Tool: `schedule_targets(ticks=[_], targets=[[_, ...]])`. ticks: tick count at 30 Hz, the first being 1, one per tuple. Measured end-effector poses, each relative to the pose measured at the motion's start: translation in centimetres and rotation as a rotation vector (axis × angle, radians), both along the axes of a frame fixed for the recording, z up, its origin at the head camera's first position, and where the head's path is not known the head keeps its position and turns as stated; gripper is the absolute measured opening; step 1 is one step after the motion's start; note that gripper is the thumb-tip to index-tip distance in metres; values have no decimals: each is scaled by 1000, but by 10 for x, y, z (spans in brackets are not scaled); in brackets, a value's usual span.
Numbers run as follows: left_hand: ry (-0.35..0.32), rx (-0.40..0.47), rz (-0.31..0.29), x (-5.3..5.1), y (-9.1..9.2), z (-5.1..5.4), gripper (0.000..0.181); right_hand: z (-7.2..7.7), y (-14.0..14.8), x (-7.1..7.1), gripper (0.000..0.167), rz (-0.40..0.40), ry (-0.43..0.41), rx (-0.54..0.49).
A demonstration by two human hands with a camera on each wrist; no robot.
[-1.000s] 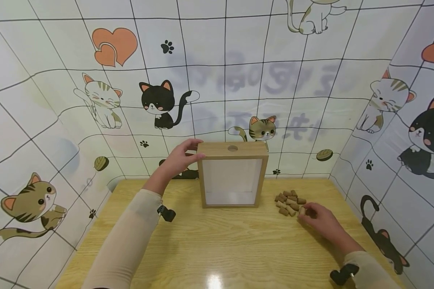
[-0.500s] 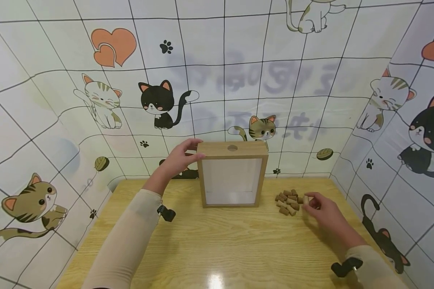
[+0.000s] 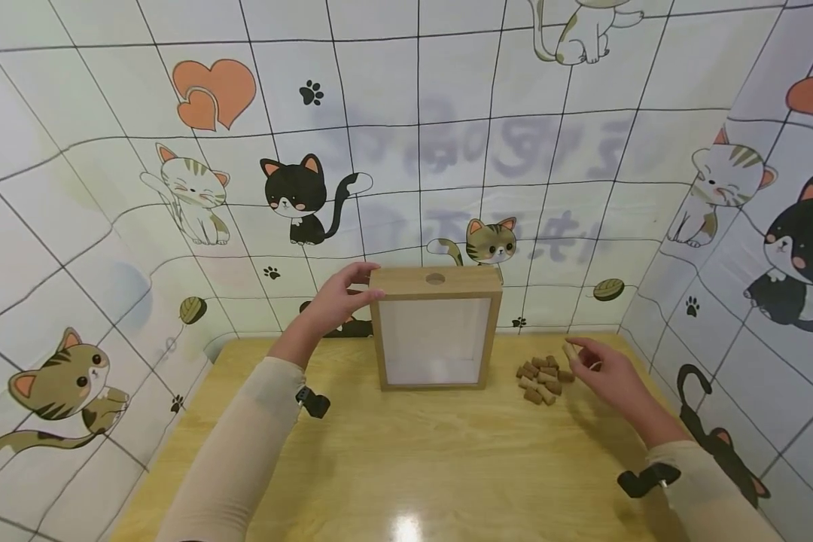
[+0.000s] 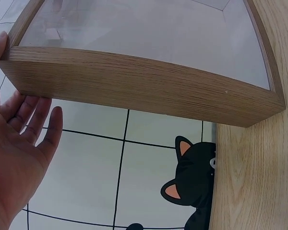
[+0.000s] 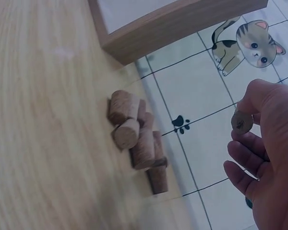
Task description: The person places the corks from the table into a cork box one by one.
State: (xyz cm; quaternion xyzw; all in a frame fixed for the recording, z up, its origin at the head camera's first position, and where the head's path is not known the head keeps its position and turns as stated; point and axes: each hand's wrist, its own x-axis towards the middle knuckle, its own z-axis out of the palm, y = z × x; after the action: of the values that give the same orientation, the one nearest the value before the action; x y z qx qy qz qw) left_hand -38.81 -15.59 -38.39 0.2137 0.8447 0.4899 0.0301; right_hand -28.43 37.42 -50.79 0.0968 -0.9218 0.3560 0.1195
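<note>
A shallow wooden box frame (image 3: 406,284) with a clear front panel stands upright on the table; a round hole (image 3: 436,278) is in its top edge. My left hand (image 3: 333,302) grips its upper left corner, thumb in front and fingers behind. Between the thumb and fingers of my right hand (image 3: 608,375) is a wine cork (image 3: 570,352), raised above the table. The right wrist view shows the end of this cork (image 5: 242,123). Just left of that hand lies a loose pile of corks (image 3: 540,380), apart from the box.
The light wood table (image 3: 406,459) ends at the back against a wall sheet (image 3: 386,90) printed with cartoon cats and grid lines. Side sheets close in on the left and right. A small black camera (image 3: 312,402) sits on each wrist.
My right hand has lifted the cork up from the right side of the pile. My left hand and the box have stayed where they were.
</note>
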Motion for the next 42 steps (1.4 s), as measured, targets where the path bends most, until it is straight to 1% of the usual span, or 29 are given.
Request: schedule_targets(ticks=[2,6,8,13,17,20,23,28,32,37,42], targets=[[-9,-2,-3,1,-1,-1,72,5,-2,-2,46,19,25,-10],[8,7,12,1,-4,-2,72,17,-7,-11,45,60,97,-12],[12,17,16,1,-5,-4,71,23,-10,-14,45,62,124,-10],[-16,25,-4,3,-4,-11,71,38,-16,-13,46,71,132,-6],[-9,23,7,4,-3,-14,69,52,-21,-16,46,104,137,-1],[5,14,10,4,-3,-13,70,65,-26,-20,47,118,136,1],[10,7,3,3,-3,-9,71,80,-32,-26,49,127,146,7],[12,9,1,1,-1,-4,71,102,-41,-34,51,151,198,16],[15,9,7,1,0,-3,71,121,-49,-38,50,161,218,36],[15,-2,11,1,1,-3,72,141,-59,-43,51,190,237,58],[20,-3,13,2,1,-3,73,157,-74,-49,53,244,220,57]])
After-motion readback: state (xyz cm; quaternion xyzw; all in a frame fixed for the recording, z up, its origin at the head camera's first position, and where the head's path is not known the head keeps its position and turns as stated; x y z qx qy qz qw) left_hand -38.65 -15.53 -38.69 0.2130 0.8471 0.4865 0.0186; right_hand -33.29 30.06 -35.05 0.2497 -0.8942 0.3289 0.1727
